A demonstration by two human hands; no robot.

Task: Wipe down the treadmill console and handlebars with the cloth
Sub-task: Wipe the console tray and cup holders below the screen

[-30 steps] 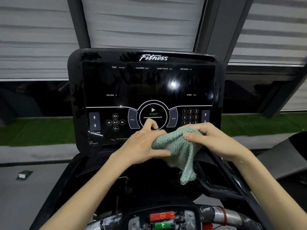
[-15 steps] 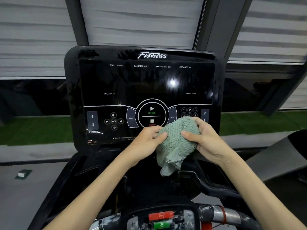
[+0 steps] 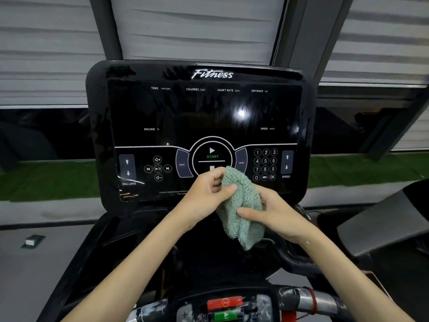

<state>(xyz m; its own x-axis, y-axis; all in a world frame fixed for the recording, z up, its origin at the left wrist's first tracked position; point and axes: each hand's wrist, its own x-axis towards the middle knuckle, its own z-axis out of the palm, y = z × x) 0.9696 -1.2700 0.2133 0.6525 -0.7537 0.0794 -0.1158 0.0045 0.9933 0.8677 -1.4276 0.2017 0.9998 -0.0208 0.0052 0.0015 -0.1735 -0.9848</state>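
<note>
Left hand (image 3: 204, 196) pinching top fold of cloth (image 3: 241, 205) between thumb and fingers; right hand (image 3: 276, 214) gripping the lower bunch, thumb across the front. Cloth bunched, held just before lower centre of console (image 3: 209, 117), covering the stop key; contact with console not discernible. Judged: cloth being regathered, no stroke under way. Streaks on console left bezel and lower-left corner, so console judged unfinished. Handlebar (image 3: 325, 300) below console, well apart from cloth; judged not yet wiped.

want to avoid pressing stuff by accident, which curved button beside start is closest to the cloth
The MODE button, right of START: the top of the green cloth nearly meets it in view. PROG, on the left, is farther off.
</note>
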